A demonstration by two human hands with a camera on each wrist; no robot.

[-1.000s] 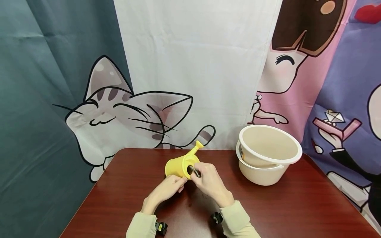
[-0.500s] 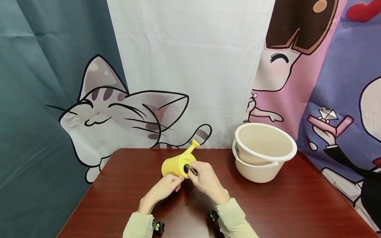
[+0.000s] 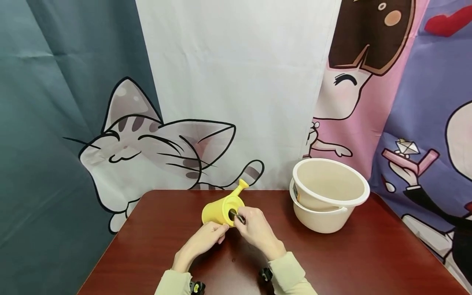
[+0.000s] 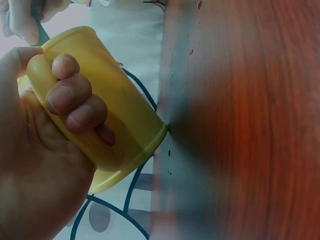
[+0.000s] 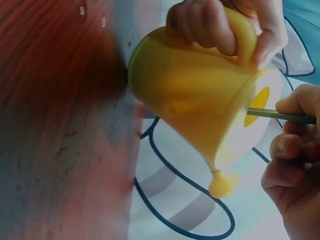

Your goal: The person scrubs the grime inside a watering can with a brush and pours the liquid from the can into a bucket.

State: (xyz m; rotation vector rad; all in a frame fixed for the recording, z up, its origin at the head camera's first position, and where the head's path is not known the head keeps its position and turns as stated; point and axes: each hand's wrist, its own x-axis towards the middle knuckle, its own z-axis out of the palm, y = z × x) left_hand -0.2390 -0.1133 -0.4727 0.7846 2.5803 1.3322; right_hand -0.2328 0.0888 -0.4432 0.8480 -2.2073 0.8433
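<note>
Watering can (image 3: 215, 212), yellow and tilted with its top toward the right hand (image 3: 257, 230), occupies the middle of the red-brown worktop (image 3: 354, 254) in the head view. The left hand (image 3: 203, 239) grips it from the near side; the right hand pinches a slim dark tool (image 3: 239, 218) that reaches into the can's top. Farther right, two cream basins are nested: the upper basin (image 3: 330, 180) sits aslant within the lower basin (image 3: 324, 221). Between their walls shows a small printed patch (image 3: 296, 192), yellow and dark, too small to read. A black wrist device (image 3: 201, 288) beside the left sleeve (image 3: 173, 282) bears a yellow-green mark (image 3: 196, 288), likewise illegible. Behind hangs a backdrop (image 3: 236, 73) printed with a smiling cat (image 3: 127, 147).

From the left wrist, the left fingers (image 4: 70, 95) curl around the can's handle (image 4: 39, 72). Its lower rim (image 4: 145, 155) comes up to the worktop; whether it rests there cannot be told.

From the right wrist, the tool looks greenish, is pinched in the right hand and enters a round opening (image 5: 260, 100). Its inner end and the can's contents are hidden. The spout (image 5: 222, 184) ends in a rounded head.
</note>
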